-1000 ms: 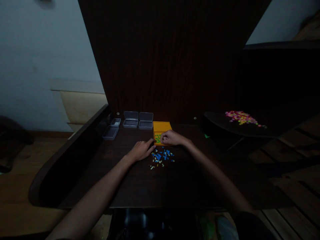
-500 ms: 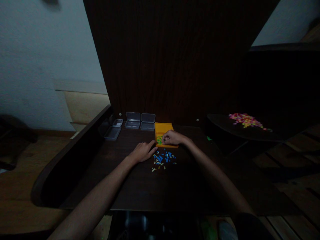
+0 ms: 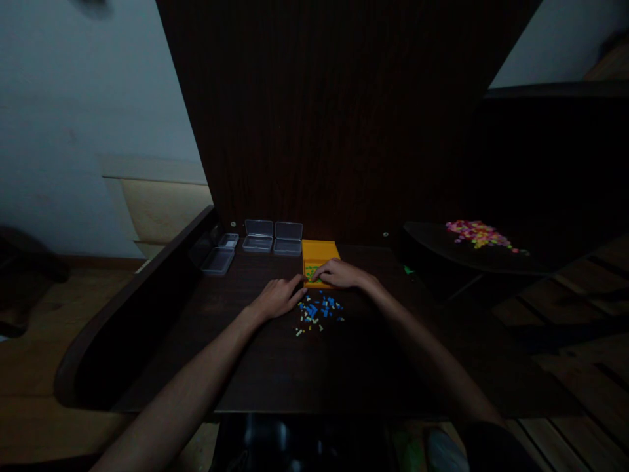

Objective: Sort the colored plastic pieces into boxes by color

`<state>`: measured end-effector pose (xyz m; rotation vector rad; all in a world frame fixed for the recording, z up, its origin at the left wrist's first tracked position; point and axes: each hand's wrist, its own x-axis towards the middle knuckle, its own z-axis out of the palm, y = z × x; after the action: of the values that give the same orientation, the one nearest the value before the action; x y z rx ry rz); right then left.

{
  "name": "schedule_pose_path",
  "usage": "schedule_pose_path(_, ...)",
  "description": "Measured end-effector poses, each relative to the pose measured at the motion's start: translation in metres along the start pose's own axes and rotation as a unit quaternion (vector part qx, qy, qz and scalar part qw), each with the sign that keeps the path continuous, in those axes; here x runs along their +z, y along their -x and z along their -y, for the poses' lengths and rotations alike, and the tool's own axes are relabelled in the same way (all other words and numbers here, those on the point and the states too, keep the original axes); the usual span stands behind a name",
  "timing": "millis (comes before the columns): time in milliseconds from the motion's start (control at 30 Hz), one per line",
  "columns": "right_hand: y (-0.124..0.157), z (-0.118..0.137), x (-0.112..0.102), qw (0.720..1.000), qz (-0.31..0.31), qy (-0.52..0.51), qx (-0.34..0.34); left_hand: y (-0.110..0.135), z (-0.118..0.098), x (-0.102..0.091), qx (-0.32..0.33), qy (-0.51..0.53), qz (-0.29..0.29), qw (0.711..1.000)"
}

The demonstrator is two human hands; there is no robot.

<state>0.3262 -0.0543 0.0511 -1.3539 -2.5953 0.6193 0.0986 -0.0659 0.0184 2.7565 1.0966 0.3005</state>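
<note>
An open orange box (image 3: 319, 252) sits at the back of the dark wooden table (image 3: 275, 354), with small green pieces (image 3: 311, 271) inside. My right hand (image 3: 339, 273) lies over the box's front part, fingers curled and pressed down on the green pieces; what they pinch is too small to name. My left hand (image 3: 278, 295) rests on the table just left of the box, fingers loosely bent, tips touching its front left corner. A scatter of small blue and pale pieces (image 3: 317, 311) lies on the table right below both hands.
Clear plastic boxes (image 3: 273, 237) stand open behind my left hand, with two more (image 3: 219, 255) further left by the raised table rim. A dark round side surface (image 3: 472, 252) at the right carries a heap of pink and yellow pieces (image 3: 474, 232). A dark panel rises behind the table.
My right hand's fingers have flattened and slid left over the green pieces in the box. My left hand has stayed in place. The view has shifted slightly.
</note>
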Motion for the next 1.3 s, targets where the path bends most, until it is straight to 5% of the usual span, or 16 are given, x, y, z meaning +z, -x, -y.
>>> schedule_pose_path(200,0.002,0.009,-0.003,1.0,0.014,0.007,0.007,0.0,-0.001,-0.002,-0.002,0.003,0.004,1.0)
schedule_pose_path(400,0.011,0.021,-0.005,0.999,-0.048,-0.004,0.019,0.0,-0.002,-0.002,-0.001,-0.007,0.004,1.0)
schedule_pose_path(533,0.025,0.038,0.008,0.997,-0.066,-0.025,-0.011,0.0,-0.001,-0.001,-0.003,-0.001,0.006,1.0)
schedule_pose_path(667,0.041,0.052,0.029,0.998,-0.02,-0.017,-0.065,0.0,-0.001,-0.001,-0.003,0.019,0.003,1.0)
schedule_pose_path(933,0.059,0.048,0.039,1.0,-0.02,0.006,-0.004,0.001,-0.001,-0.005,-0.01,0.028,0.006,1.0)
schedule_pose_path(1300,0.06,0.066,0.048,0.998,-0.039,0.042,0.004,-0.001,0.01,-0.015,0.006,0.199,0.042,0.979)
